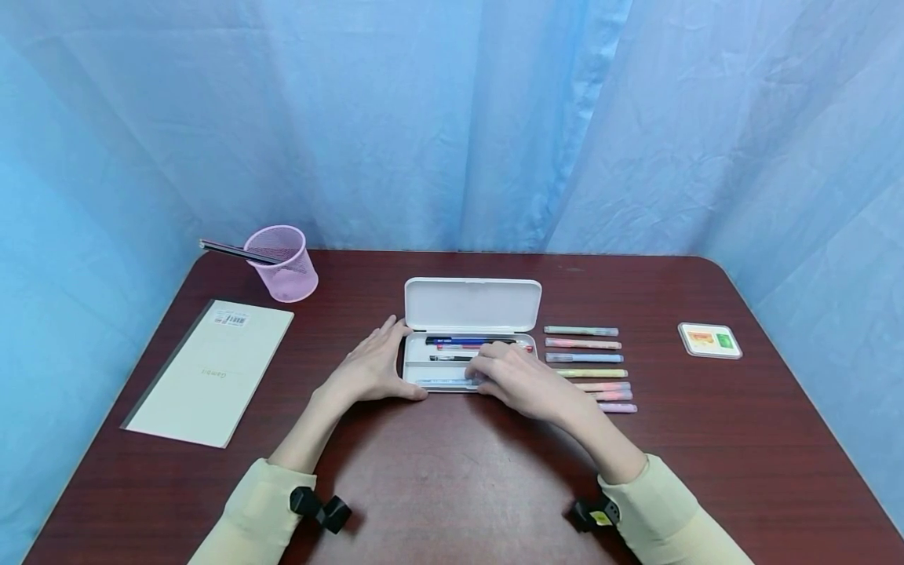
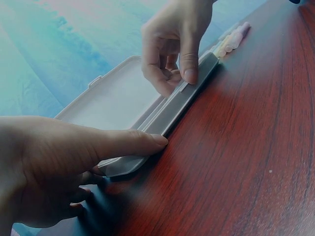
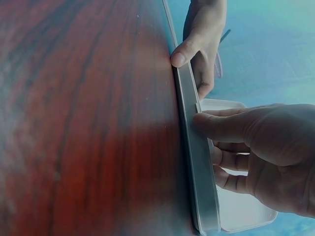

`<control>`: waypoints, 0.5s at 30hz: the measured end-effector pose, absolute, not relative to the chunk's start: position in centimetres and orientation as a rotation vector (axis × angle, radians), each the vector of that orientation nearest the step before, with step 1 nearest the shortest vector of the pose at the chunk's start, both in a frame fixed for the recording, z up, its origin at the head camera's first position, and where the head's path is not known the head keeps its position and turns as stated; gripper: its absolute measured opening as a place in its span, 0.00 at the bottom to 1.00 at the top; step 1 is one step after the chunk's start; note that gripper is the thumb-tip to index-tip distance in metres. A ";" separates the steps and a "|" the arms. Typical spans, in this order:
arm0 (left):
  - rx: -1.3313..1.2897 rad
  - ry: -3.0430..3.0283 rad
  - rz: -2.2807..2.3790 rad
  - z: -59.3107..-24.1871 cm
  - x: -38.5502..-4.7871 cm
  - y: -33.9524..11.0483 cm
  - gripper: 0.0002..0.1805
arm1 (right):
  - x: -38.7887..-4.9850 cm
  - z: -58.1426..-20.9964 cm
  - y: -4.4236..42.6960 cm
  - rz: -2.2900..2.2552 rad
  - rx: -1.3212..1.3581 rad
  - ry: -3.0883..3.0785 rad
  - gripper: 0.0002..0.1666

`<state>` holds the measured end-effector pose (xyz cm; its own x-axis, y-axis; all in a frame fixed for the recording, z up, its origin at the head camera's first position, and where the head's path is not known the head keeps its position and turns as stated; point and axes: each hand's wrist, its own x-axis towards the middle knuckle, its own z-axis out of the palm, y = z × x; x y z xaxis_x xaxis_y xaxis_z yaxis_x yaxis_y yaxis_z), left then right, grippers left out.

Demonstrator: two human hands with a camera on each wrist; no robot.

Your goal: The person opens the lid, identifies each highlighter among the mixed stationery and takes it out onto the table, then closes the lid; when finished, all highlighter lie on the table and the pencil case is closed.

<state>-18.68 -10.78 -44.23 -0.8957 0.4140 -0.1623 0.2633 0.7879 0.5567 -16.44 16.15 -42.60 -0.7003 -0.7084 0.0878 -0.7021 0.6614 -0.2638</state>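
Note:
A white pencil case (image 1: 472, 306) lies with its lid raised at the back. Its rear part holds several pens (image 1: 469, 342), blue, red and black. Along its front wall lies a pale blue pen (image 1: 445, 382). My right hand (image 1: 519, 380) reaches into the case and pinches this pen's right end, with the thumb at the front rim; the fingertips are partly hidden. At the case's left end rests my left hand (image 1: 374, 365), fingers spread toward the back corner. Its thumb (image 2: 142, 142) presses the front edge.
Several pastel markers (image 1: 584, 358) lie in a column right of the case. A small white case with orange and green patches (image 1: 709, 340) is farther right. On the left are a cream notebook (image 1: 212, 373) and a tilted pink mesh cup (image 1: 293, 278) holding dark pencils (image 1: 229, 249).

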 end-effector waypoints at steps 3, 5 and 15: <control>0.527 2.706 0.786 -44.2 -18.7 -10.8 0.56 | -16.5 -42.6 16.2 -0.446 -1.201 2.851 0.08; 0.529 2.709 0.787 -44.3 -18.7 -10.8 0.56 | -16.5 -42.7 16.2 -0.445 -1.203 2.860 0.08; 0.522 2.710 0.782 -44.3 -18.7 -10.7 0.56 | -16.6 -42.5 16.3 -0.465 -1.229 2.891 0.07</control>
<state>-18.70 -10.74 -44.27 -0.8979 0.4109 -0.1579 0.2637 0.7893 0.5545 -16.61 16.33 -42.52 -0.7000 -0.6994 0.1446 -0.7095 0.6577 -0.2531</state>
